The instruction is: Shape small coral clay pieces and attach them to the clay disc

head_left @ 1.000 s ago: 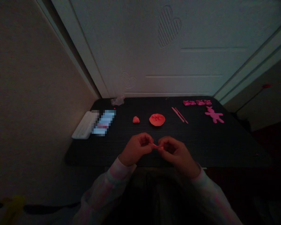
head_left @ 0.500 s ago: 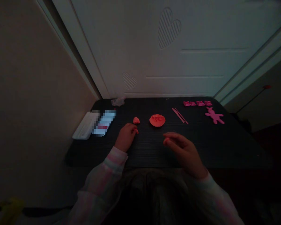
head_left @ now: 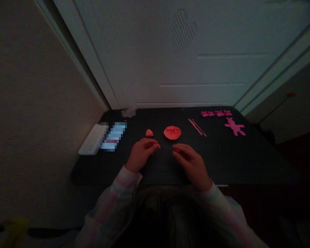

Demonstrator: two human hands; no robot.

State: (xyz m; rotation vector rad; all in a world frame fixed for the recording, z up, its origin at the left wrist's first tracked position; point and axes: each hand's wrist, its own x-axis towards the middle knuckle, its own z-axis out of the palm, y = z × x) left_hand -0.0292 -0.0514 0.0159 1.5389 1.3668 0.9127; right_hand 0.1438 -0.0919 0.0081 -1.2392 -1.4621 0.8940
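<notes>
My left hand [head_left: 141,153] is closed, pinching a small strip of orange-pink modelling clay [head_left: 157,145] between thumb and fingertips. Across a narrow gap, my right hand [head_left: 189,160] has its fingers curled, with a bit of similar clay [head_left: 177,150] partly hidden between thumb and fingers. Just beyond the hands lies a shallow orange-pink clay dish [head_left: 172,137] with several small pieces in it. A loose clay lump [head_left: 149,133] rests left of the dish, behind my left hand.
Two thin pink modelling tools [head_left: 197,127] lie right of the dish. Farther right are a pink rabbit-shaped figure [head_left: 234,127] and several pink folded pieces [head_left: 219,113]. A white tray [head_left: 91,139], a blurred-out phone-like rectangle [head_left: 115,136] and crumpled clear plastic [head_left: 129,112] occupy the left of the black table [head_left: 155,172].
My hands have come closer together: the left moved right, the right moved left and slightly up. The strip in my left hand now points toward my right hand. The view shifted slightly.
</notes>
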